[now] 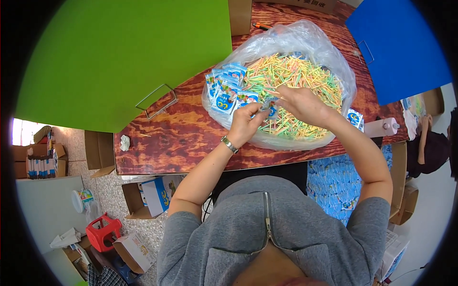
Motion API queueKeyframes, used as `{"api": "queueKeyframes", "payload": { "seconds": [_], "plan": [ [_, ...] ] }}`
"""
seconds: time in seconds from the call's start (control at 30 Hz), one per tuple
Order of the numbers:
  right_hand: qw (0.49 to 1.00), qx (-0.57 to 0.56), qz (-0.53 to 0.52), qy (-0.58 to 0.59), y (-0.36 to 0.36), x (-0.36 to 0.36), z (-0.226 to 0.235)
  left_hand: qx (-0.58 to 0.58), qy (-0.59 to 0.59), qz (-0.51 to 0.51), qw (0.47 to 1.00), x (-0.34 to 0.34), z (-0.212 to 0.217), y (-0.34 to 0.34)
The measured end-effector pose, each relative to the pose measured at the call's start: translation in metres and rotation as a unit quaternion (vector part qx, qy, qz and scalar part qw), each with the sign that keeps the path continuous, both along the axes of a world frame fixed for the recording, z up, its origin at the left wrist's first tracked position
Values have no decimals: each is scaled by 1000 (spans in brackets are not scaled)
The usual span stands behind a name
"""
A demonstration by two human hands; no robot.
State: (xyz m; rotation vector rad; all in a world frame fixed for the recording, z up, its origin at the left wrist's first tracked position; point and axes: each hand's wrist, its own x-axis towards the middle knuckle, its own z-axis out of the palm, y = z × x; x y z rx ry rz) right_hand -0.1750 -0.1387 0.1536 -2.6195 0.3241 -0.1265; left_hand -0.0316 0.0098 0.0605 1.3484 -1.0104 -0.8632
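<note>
A big clear plastic bag (pixel 344 76) lies spread on the table, full of thin pastel sticks (pixel 286 71) in yellow, green and pink. My left hand (pixel 245 124), with a metal watch band at its wrist, pinches a small blue-and-white packet (pixel 272 110) over the near part of the heap. My right hand (pixel 303 106) hangs just beyond that packet, its fingers closed on what look like a few pastel sticks at the fingertips. Several blue-and-white packets (pixel 224 97) lie piled at the bag's left side, close to my left hand.
A green panel (pixel 143 57) and a blue panel (pixel 403 47) with wire handles flank the table (pixel 157 148). A pink bottle (pixel 384 127) stands at right beside another packet (pixel 354 117). Many blue packets (pixel 334 181) fill a box below. An orange cutter (pixel 262 26) lies behind.
</note>
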Motion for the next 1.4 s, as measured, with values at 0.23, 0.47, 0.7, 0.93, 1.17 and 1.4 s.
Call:
{"api": "queueKeyframes", "payload": {
  "seconds": [0.23,0.47,0.7,0.93,1.17,1.4],
  "plan": [
    [982,51,31,179,-31,-16,30,-11,11,106,994,18,-28,-1],
    [870,-247,114,412,-1,21,-90,-18,60,112,992,18,-32,3],
    [868,-285,46,404,22,28,-136,-4,29,98,995,21,-31,10],
    [934,-37,88,343,-32,6,-36,-16,0,136,991,24,-29,14],
    [950,207,69,223,-24,5,38,-40,-101,166,980,23,-35,11],
    [925,248,102,269,-25,4,26,-70,233,121,962,21,18,8]
  ]
}}
